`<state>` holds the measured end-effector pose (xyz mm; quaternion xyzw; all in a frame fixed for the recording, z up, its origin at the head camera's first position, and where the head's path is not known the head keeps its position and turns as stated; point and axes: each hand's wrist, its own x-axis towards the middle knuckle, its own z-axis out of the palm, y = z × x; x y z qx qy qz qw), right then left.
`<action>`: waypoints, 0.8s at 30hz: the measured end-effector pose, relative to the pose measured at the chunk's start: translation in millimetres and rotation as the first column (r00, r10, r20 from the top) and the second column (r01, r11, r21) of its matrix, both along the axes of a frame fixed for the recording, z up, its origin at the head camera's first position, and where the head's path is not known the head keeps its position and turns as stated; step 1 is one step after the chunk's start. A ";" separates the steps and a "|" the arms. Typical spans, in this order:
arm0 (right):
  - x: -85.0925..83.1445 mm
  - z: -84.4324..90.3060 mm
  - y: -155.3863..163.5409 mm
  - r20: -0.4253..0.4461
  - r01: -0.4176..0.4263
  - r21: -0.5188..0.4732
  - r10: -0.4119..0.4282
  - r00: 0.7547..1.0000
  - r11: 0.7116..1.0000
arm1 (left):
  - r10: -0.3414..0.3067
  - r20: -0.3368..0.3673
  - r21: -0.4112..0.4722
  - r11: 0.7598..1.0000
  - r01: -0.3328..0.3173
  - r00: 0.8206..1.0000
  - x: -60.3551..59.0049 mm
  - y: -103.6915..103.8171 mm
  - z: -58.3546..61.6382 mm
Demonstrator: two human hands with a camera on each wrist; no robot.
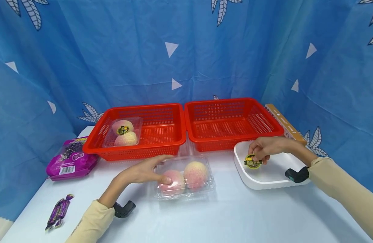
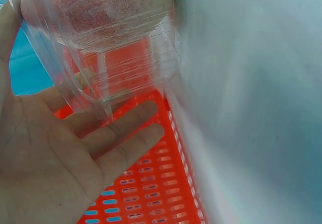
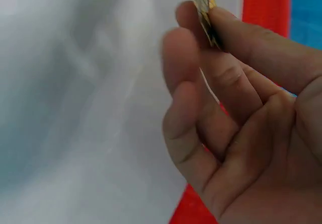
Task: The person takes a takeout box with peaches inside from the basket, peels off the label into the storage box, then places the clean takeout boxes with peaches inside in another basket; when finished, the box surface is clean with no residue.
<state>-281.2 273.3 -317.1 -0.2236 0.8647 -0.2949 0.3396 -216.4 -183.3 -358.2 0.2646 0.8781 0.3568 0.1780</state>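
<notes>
A clear plastic clamshell box (image 1: 186,163) with two pink and yellow peaches (image 1: 196,174) stands at the middle of the table. My left hand (image 1: 145,172) holds its left end, thumb over the near side and fingers round the back corner. The left wrist view shows that hand's palm (image 2: 40,158) and the box wall (image 2: 136,73) close up. Between thumb and fingertips my right hand (image 1: 266,148) pinches a round black and gold sticker (image 1: 253,162), over the white tray (image 1: 247,180). Edge-on, the sticker (image 3: 203,7) shows in the right wrist view.
Behind the box are two red baskets; the left basket (image 1: 137,154) contains another peach box (image 1: 137,130) bearing a similar sticker, the right basket (image 1: 232,144) stands beside it. At left lie a purple bag (image 1: 72,160) and a wrapped candy (image 1: 59,212). An orange carton (image 1: 285,125) stands back right.
</notes>
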 end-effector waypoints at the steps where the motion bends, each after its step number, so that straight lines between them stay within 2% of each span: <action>1: -2.3 -3.6 3.0 0.011 0.001 0.015 -0.001 1.000 1.000 | -0.001 0.002 0.001 1.000 0.001 1.000 0.0 0.1 0.4; 6: -14.1 -14.2 7.6 0.011 -0.018 0.161 0.017 1.000 0.987 | -0.006 0.011 0.006 1.000 0.006 1.000 0.3 -0.1 1.5; 11: -21.6 -17.7 -1.2 -0.039 -0.053 0.305 0.069 0.997 0.951 | 0.000 0.021 0.017 1.000 -0.001 1.000 0.9 -1.9 -0.5; 18: -21.4 -28.0 -14.3 -0.125 -0.028 0.422 0.089 0.988 0.906 | -0.001 0.024 0.020 1.000 0.001 1.000 1.7 -1.3 -1.3; 21: -17.0 -27.0 -18.0 -0.180 -0.005 0.479 0.104 0.978 0.878 | -0.001 0.025 0.022 1.000 0.000 1.000 1.8 -0.8 -0.3; 24: -9.3 -21.1 -22.4 -0.259 0.044 0.559 0.123 0.958 0.828 | -0.007 0.025 0.028 1.000 0.006 1.000 1.6 0.0 0.5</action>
